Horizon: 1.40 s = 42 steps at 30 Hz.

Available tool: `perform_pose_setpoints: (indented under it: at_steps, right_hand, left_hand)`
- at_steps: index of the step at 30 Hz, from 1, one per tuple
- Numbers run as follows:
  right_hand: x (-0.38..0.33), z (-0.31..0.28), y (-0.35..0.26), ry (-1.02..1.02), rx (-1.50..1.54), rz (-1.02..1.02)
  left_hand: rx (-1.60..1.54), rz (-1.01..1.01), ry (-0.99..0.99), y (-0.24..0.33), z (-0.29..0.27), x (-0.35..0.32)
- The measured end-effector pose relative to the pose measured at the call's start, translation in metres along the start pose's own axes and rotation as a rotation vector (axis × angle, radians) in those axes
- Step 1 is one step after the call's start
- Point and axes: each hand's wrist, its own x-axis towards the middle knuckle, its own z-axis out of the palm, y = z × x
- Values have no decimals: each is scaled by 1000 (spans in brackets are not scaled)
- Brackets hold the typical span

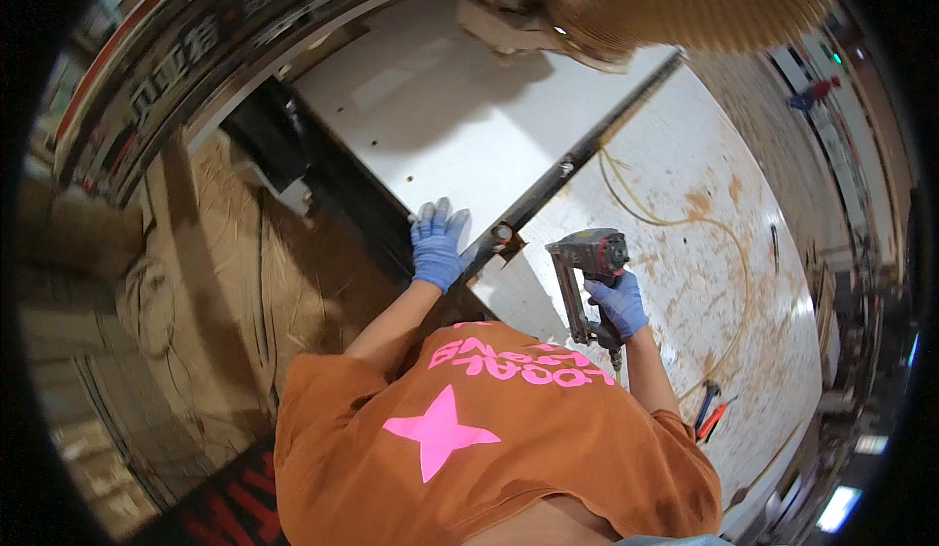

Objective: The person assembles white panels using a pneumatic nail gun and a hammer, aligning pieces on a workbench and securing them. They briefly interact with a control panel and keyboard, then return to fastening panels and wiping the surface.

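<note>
The work is looking partway along, by my judgement: the white panel is already carrying a long dark rail down its right side and a black side piece down its left, the two nearly meeting at the panel's near corner. Whether they are being held by fasteners yet, I cannot tell; small dark holes are showing near the panel's left edge, and that near corner is probably still wanting attention.

The left hand is resting on the panel by that corner — its grip spread, fingers fanned, pinching nothing. To the panel's right, the right hand is wrapping its grip firmly round the handle of a nail gun, which is hanging over the white surface, apart from the panel. A yellow hose is looping further right.

As for writing, large pale characters are running along a machine beam left of the panel. Nearer than the panel, pink lettering and a four-pointed star are marking the brown shirt — and red characters are showing on a dark mat. No label is reading clearly on the nail gun.
</note>
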Motion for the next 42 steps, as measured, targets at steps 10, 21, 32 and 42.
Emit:
perform_pose_setpoints:
  at_steps: [10, 21, 32, 42]
  right_hand:
    - [-13, -41, 58, 182, -350, 43]
    - [-43, -100, 88, 363, -575, 144]
    - [-54, -146, 120, 300, -488, 209]
    - [-60, -150, 96, 201, -545, 102]
  left_hand:
    - [34, 0, -93, 3, -1, 2]
    - [152, 27, -165, 21, -21, -1]
    - [50, 112, -153, 81, -17, -57]
    - [-59, 200, -261, 172, 27, -118]
